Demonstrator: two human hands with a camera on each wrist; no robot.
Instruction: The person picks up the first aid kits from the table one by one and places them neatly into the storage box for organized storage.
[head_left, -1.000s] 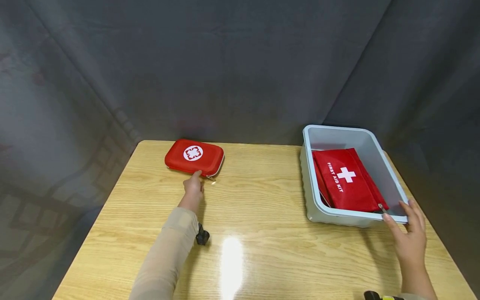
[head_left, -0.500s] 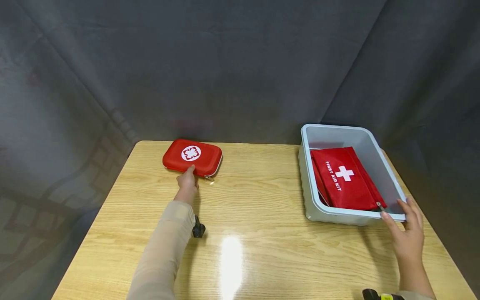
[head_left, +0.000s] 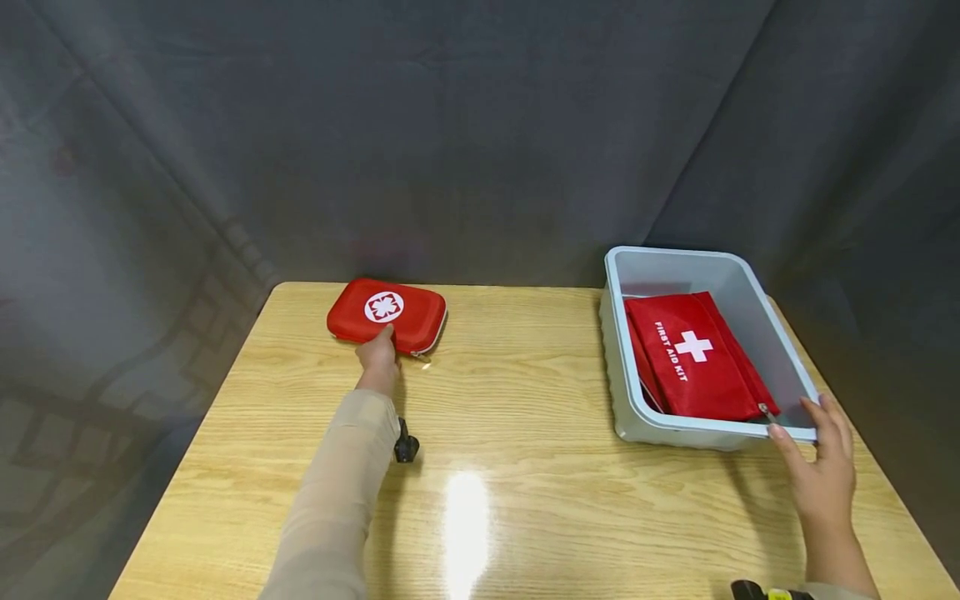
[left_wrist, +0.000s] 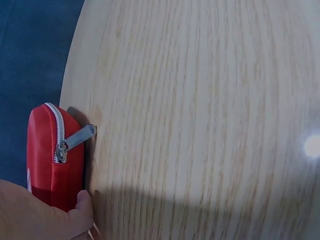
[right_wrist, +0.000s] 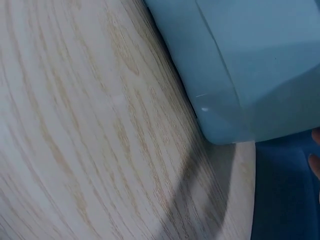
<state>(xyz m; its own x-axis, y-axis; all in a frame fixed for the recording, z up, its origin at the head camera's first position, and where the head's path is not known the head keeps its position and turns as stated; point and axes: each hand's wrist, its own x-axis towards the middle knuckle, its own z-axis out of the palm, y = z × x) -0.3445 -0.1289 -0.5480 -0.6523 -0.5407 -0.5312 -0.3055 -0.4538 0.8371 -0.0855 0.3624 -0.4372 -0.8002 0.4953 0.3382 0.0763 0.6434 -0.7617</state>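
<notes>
A red hard first aid case (head_left: 405, 310) with a white round emblem lies at the table's back left. My left hand (head_left: 378, 362) grips its front edge, thumb on top. In the left wrist view the case (left_wrist: 47, 155) shows its zipper and metal pull, with the left hand (left_wrist: 45, 220) around its near side. At the right stands a pale blue-grey plastic bin (head_left: 622, 375). Inside lies a red pouch (head_left: 675, 383) marked "FIRST AID KIT", with another red item partly hidden beneath. My right hand (head_left: 821, 475) holds the bin's near right corner, thumb and fingers on the rim.
The wooden table (head_left: 525, 375) ends at a dark grey curtain (head_left: 480, 142) behind and at both sides. The bin sits close to the right edge. Bright glare lies on the table's front middle.
My left hand has shifted slightly left and forward, its thumb coming onto the case's top to grip it. The case, the bin and my right hand look almost unmoved.
</notes>
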